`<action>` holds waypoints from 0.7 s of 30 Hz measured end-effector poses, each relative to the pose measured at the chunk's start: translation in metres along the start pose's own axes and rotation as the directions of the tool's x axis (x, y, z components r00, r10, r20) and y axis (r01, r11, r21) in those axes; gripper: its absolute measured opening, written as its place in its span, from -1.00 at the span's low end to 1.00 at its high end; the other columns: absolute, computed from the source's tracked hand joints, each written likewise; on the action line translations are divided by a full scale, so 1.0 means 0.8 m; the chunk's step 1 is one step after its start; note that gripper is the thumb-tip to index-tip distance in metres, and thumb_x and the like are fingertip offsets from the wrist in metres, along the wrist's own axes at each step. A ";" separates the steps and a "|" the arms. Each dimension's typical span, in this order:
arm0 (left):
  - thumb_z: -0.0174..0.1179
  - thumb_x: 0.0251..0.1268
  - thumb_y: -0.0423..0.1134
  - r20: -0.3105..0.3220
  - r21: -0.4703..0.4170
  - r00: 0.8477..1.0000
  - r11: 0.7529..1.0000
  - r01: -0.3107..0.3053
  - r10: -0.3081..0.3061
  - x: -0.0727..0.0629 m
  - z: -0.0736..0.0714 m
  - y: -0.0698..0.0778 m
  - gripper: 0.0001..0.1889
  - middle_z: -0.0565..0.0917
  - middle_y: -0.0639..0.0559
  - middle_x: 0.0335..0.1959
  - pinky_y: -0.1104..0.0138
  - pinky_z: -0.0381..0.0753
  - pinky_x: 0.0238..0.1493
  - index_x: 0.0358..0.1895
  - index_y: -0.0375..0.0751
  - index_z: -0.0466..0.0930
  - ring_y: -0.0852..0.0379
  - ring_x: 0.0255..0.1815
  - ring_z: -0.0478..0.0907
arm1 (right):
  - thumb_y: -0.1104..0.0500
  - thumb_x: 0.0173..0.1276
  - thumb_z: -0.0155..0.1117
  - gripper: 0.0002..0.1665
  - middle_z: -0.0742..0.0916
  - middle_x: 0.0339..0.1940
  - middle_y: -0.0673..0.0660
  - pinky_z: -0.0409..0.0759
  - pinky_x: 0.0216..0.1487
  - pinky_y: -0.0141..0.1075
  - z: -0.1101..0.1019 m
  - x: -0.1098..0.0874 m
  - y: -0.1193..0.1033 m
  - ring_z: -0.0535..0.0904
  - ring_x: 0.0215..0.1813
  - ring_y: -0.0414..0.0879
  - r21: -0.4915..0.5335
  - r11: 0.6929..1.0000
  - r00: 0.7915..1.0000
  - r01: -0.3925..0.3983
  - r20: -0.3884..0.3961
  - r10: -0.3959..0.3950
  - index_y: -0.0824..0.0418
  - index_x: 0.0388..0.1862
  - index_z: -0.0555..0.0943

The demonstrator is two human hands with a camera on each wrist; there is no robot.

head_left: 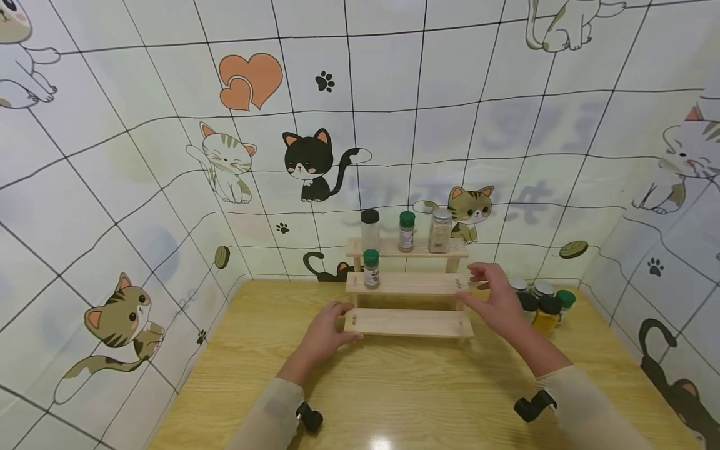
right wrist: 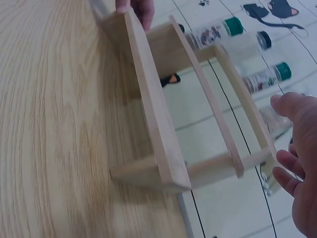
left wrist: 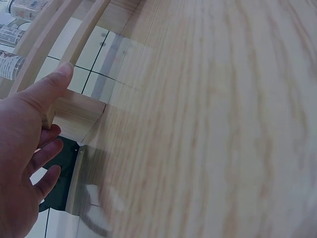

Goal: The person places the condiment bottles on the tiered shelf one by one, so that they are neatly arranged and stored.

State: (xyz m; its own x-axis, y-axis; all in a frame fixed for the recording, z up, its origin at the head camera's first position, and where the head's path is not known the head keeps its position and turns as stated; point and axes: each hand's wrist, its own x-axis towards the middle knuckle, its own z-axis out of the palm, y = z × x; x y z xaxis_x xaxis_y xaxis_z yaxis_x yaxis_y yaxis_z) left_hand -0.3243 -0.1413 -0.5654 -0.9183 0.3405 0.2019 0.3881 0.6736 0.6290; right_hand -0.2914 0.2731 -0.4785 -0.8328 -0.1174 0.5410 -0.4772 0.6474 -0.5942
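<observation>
A three-tier wooden spice rack (head_left: 407, 322) stands on the table against the wall. My left hand (head_left: 325, 331) grips the left end of its lowest tier, thumb on the front side and fingers behind. Beside the rack's right end, my right hand (head_left: 497, 301) is held with fingers apart and nothing in them. On the top tier are a clear jar with a black lid (head_left: 370, 231), a small green-lidded spice jar (head_left: 406, 232) and a silver-lidded shaker (head_left: 440, 231). Another green-lidded spice jar (head_left: 371, 270) sits at the left of the middle tier.
Several more jars, among them a yellow one with a black lid (head_left: 545, 317) and one with a green lid (head_left: 565, 301), cluster on the table right of the rack, partly behind my right hand. Cat-patterned covering (head_left: 388, 131) lines the walls behind and beside the wooden table (head_left: 394, 387).
</observation>
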 end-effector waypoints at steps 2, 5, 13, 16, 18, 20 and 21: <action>0.64 0.28 0.14 0.000 0.002 1.000 1.000 0.001 -0.001 0.000 0.000 0.000 -0.21 0.64 -0.01 0.35 -0.11 0.56 0.46 0.48 -0.11 0.59 -0.12 0.41 0.59 | 0.32 0.43 0.61 -0.27 0.56 0.28 0.36 0.60 0.16 0.17 -0.012 -0.006 0.008 0.58 0.18 0.25 -0.041 0.999 1.000 -0.014 -0.010 0.014 0.42 0.46 0.45; 0.63 0.29 0.13 0.002 -0.003 1.000 1.000 0.001 -0.001 -0.001 0.000 0.000 -0.21 0.63 -0.02 0.36 -0.12 0.56 0.47 0.49 -0.12 0.59 -0.12 0.42 0.58 | 0.31 0.43 0.62 -0.24 0.53 0.28 0.39 0.60 0.17 0.20 -0.029 -0.014 0.023 0.55 0.18 0.27 -0.095 0.995 0.999 -0.039 -0.017 0.038 0.44 0.47 0.44; 0.64 0.29 0.10 0.002 -0.005 1.000 1.000 0.001 -0.001 0.000 -0.002 0.001 -0.20 0.63 -0.05 0.37 -0.14 0.56 0.46 0.50 -0.16 0.58 -0.14 0.42 0.58 | 0.18 0.43 0.65 -0.20 0.49 0.27 0.46 0.56 0.08 0.41 -0.076 -0.035 0.060 0.49 0.24 0.43 -0.255 0.965 0.998 -0.057 -0.002 0.059 0.43 0.46 0.44; 0.63 0.30 0.11 0.000 0.011 1.000 1.000 0.006 -0.006 0.000 -0.001 0.000 -0.21 0.63 -0.02 0.38 -0.11 0.56 0.46 0.51 -0.14 0.57 -0.12 0.43 0.58 | 0.20 0.35 0.70 -0.19 0.52 0.23 0.48 0.54 0.09 0.43 -0.085 -0.039 0.073 0.48 0.22 0.46 -0.323 0.946 0.999 -0.037 0.010 0.043 0.46 0.41 0.46; 0.63 0.30 0.11 0.001 0.015 1.000 1.000 0.007 -0.007 0.000 -0.001 -0.001 -0.21 0.63 -0.02 0.38 -0.11 0.56 0.46 0.51 -0.13 0.57 -0.11 0.42 0.58 | 0.21 0.31 0.72 -0.19 0.54 0.20 0.50 0.52 0.12 0.44 -0.088 -0.041 0.079 0.48 0.20 0.48 -0.363 0.931 0.999 -0.034 0.021 0.045 0.48 0.37 0.48; 0.63 0.30 0.11 0.001 0.012 1.000 1.000 0.004 -0.004 0.000 0.000 -0.001 -0.21 0.63 -0.02 0.37 -0.11 0.57 0.45 0.51 -0.13 0.57 -0.12 0.41 0.59 | 0.20 0.29 0.73 -0.20 0.57 0.17 0.52 0.50 0.12 0.46 -0.089 -0.042 0.085 0.49 0.19 0.50 -0.396 0.918 0.998 -0.036 0.035 0.054 0.49 0.34 0.50; 0.63 0.30 0.10 0.001 0.008 1.000 1.000 0.001 -0.001 0.000 0.000 -0.001 -0.21 0.63 -0.03 0.36 -0.12 0.57 0.45 0.51 -0.13 0.57 -0.12 0.41 0.59 | 0.20 0.28 0.73 -0.21 0.59 0.15 0.52 0.50 0.11 0.46 -0.090 -0.043 0.088 0.50 0.17 0.50 -0.408 0.912 0.997 -0.039 0.041 0.060 0.50 0.32 0.51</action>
State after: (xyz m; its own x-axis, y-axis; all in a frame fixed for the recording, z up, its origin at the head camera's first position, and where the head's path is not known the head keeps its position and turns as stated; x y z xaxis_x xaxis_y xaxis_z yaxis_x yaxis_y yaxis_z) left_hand -0.3241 -0.1416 -0.5659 -0.9187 0.3402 0.2005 0.3875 0.6794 0.6231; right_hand -0.2762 0.3765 -0.4959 -0.8709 -0.1085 0.4794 -0.2886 0.9024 -0.3199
